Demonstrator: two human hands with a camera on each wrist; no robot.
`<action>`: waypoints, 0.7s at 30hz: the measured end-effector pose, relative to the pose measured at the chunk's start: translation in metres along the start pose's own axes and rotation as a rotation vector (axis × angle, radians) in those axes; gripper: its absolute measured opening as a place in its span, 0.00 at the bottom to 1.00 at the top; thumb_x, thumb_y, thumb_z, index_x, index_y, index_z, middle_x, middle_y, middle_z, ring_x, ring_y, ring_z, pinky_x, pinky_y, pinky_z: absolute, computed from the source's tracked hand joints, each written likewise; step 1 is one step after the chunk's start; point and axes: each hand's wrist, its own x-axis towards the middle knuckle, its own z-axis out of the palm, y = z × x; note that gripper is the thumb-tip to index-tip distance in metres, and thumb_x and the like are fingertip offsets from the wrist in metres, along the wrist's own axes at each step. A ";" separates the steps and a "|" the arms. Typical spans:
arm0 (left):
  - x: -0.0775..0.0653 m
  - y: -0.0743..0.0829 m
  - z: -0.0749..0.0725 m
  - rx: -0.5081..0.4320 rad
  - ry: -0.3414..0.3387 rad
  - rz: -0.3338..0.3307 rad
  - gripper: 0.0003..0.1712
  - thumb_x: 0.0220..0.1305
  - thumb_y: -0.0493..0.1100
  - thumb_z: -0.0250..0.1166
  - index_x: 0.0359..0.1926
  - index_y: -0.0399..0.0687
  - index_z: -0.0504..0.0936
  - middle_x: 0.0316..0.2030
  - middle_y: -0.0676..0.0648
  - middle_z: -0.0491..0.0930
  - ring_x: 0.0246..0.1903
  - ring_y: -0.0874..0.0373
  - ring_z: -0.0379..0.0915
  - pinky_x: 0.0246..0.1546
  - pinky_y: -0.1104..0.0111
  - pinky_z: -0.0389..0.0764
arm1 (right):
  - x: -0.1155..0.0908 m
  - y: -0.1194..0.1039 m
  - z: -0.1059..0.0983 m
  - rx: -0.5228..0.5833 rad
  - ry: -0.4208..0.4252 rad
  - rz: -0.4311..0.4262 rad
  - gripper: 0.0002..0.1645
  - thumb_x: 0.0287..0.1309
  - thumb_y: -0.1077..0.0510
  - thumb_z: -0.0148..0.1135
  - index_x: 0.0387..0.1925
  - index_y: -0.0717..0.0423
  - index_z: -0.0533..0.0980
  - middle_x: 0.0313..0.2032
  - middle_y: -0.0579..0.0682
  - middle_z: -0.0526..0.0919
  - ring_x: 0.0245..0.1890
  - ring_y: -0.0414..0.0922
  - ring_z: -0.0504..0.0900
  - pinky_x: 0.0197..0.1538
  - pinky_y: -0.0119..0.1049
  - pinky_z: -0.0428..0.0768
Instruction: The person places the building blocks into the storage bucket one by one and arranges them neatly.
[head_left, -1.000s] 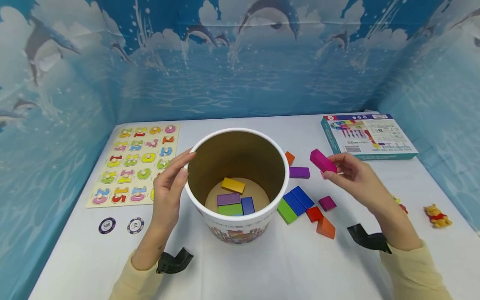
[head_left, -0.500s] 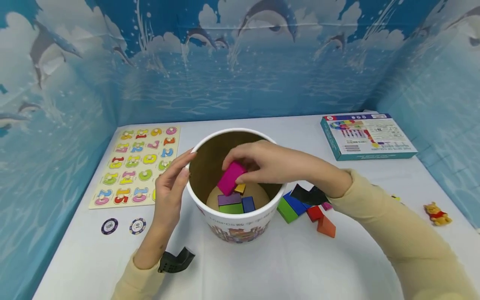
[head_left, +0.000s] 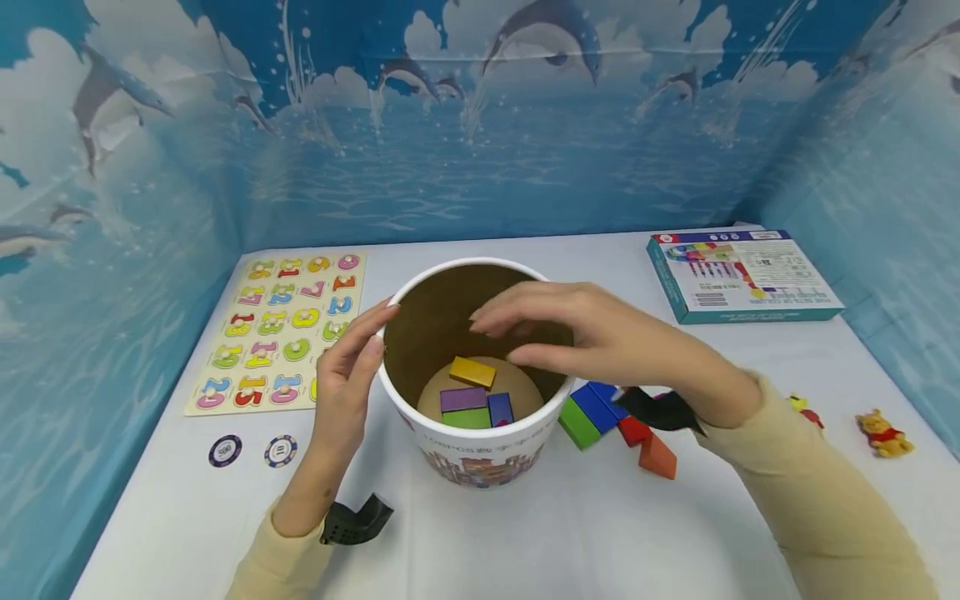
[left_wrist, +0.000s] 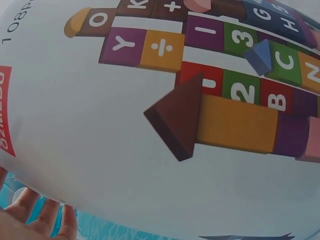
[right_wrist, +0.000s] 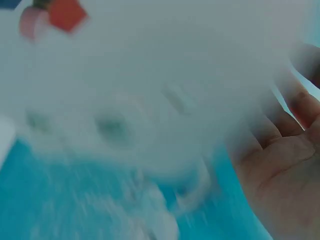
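A white printed bucket [head_left: 480, 458] stands mid-table. My left hand [head_left: 347, 379] holds its left rim, fingertips over the edge and thumb near the rim. In the left wrist view, fingers [left_wrist: 45, 217] reach the rim beside the printed wall. My right hand [head_left: 585, 329] hovers over the bucket's right side, fingers spread from the thumb, nothing between them. Inside lie a yellow block [head_left: 472, 372], a purple block [head_left: 462, 400], a green block [head_left: 465, 418] and a blue block [head_left: 500, 409]. A magenta sliver [head_left: 501, 422] shows at the near rim. The right wrist view is blurred.
Right of the bucket lie green [head_left: 579, 425], blue [head_left: 597, 408], red [head_left: 634, 431] and orange [head_left: 657, 458] blocks, partly under my right wrist. A number puzzle board [head_left: 258, 333] and two chips [head_left: 225, 451] lie left. A flat box [head_left: 750, 279] and bear figurine [head_left: 885, 433] lie right.
My right hand carried a magenta block from the right into the bucket and let it go. It has since risen and moved slightly right. The left hand stays at the rim.
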 end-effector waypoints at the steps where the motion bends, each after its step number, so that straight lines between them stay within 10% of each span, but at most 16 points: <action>1: 0.000 -0.001 0.000 -0.003 -0.003 0.000 0.20 0.63 0.37 0.47 0.54 0.38 0.72 0.57 0.44 0.68 0.60 0.51 0.57 0.59 0.58 0.60 | -0.015 -0.001 -0.005 0.048 0.072 -0.016 0.23 0.53 0.67 0.57 0.52 0.56 0.71 0.51 0.47 0.74 0.51 0.41 0.72 0.49 0.32 0.74; 6: 0.001 -0.002 0.001 0.001 -0.001 0.008 0.20 0.63 0.36 0.47 0.54 0.38 0.72 0.57 0.44 0.68 0.60 0.51 0.57 0.58 0.59 0.61 | -0.089 0.036 -0.018 0.303 0.280 0.105 0.23 0.51 0.77 0.51 0.51 0.69 0.68 0.50 0.59 0.73 0.49 0.49 0.73 0.44 0.34 0.77; 14: 0.001 -0.003 -0.001 0.011 0.003 -0.007 0.20 0.62 0.37 0.47 0.54 0.38 0.72 0.57 0.44 0.68 0.60 0.51 0.57 0.59 0.56 0.60 | -0.151 0.156 0.023 0.385 0.107 0.588 0.27 0.57 0.63 0.54 0.59 0.58 0.63 0.57 0.59 0.67 0.56 0.52 0.67 0.48 0.40 0.75; 21: 0.000 -0.003 0.000 0.014 0.008 0.010 0.20 0.63 0.37 0.47 0.54 0.37 0.72 0.57 0.44 0.68 0.60 0.51 0.57 0.59 0.58 0.60 | -0.159 0.173 0.042 0.216 -0.033 0.546 0.37 0.49 0.55 0.62 0.62 0.51 0.61 0.63 0.53 0.57 0.64 0.55 0.50 0.52 0.47 0.72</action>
